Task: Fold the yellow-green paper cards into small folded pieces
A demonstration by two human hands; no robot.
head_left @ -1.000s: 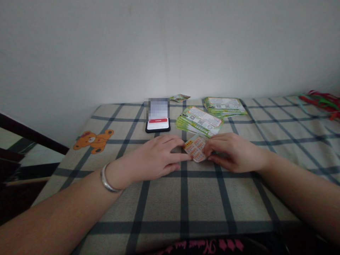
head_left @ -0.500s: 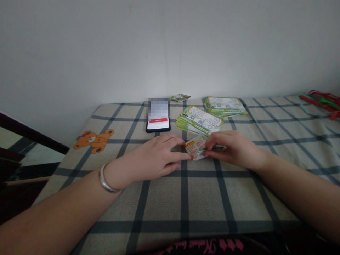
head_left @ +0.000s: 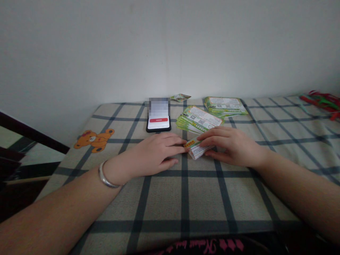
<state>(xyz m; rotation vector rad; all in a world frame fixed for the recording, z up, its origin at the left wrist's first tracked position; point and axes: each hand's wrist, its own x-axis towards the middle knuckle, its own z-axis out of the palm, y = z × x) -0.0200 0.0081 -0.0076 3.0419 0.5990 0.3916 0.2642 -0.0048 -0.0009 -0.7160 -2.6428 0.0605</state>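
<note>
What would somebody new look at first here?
Probably the left hand and right hand, mid-picture, with a folded printed paper between them on the checked tablecloth. Then perhaps the orange bear on the left, and the lit phone just beyond the left hand.

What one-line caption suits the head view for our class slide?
Left hand and right hand touch a folded card near a phone and fanned cards.

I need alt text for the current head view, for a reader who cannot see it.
A person's left hand and right hand touch a partly folded printed leaflet on a checked tablecloth; beyond lie a smartphone and two stacks of leaflets.
</note>
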